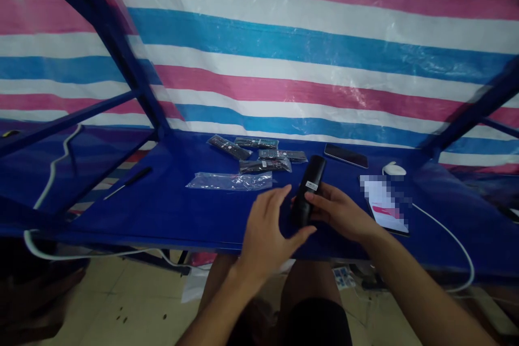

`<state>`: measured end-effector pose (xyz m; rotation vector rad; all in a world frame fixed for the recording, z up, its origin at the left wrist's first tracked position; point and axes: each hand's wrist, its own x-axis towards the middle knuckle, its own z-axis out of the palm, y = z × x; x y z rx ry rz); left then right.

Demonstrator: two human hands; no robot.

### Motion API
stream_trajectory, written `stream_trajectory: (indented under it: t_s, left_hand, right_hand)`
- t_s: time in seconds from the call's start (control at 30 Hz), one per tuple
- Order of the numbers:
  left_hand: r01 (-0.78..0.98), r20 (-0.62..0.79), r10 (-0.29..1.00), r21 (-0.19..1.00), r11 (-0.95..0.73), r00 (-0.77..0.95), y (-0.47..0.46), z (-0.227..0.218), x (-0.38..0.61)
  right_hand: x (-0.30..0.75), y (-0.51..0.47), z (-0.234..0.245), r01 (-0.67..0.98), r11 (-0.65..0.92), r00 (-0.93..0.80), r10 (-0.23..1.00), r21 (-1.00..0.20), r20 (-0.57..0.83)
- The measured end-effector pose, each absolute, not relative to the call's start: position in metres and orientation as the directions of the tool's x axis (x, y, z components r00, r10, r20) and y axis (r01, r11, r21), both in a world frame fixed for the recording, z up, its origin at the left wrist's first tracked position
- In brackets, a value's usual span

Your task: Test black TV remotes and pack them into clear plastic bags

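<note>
A black remote control is held over the front of the blue table, its far end pointing away from me. My right hand grips its lower half, fingers wrapped round it. My left hand hovers just left of the remote with fingers spread and the thumb reaching toward its near end. An empty clear plastic bag lies flat on the table to the left of my hands.
Several bagged remotes lie at the back of the table. A dark phone lies at the back right, a lit phone with a white cable near my right wrist. A screwdriver rests at the left. Blue frame bars stand at both sides.
</note>
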<state>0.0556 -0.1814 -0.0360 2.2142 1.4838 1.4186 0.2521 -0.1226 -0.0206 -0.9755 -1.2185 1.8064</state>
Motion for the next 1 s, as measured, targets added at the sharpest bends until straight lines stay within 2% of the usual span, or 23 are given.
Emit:
stream_trajectory:
  t_s: [0.07,0.17,0.3,0.5,1.0]
  left_hand:
    - [0.732,0.59,0.794,0.476,-0.488,0.145,-0.158,-0.027,0.027]
    - [0.804,0.463,0.835,0.35,-0.481,0.298,-0.12,-0.018,-0.015]
    - [0.812,0.324,0.86,0.316,-0.491,0.394,-0.092,-0.022,-0.038]
    - [0.843,0.323,0.877,0.295,-0.451,0.356,-0.097,-0.032,-0.037]
    - [0.834,0.342,0.876,0.321,-0.45,0.341,-0.098,-0.041,-0.041]
  right_hand:
    - [0.263,-0.104,-0.017,-0.037,-0.266,-0.47,0.855,-0.963,-0.218]
    - [0.274,-0.081,-0.015,0.138,-0.206,-0.488,0.837,-0.969,-0.247]
    - [0.272,-0.072,-0.017,0.249,-0.096,-0.432,0.88,-0.964,-0.199]
    - [0.27,-0.083,-0.022,0.272,-0.024,-0.508,0.845,-0.962,-0.165]
    - [0.272,-0.086,-0.026,0.383,0.003,-0.458,0.869,-0.924,-0.188]
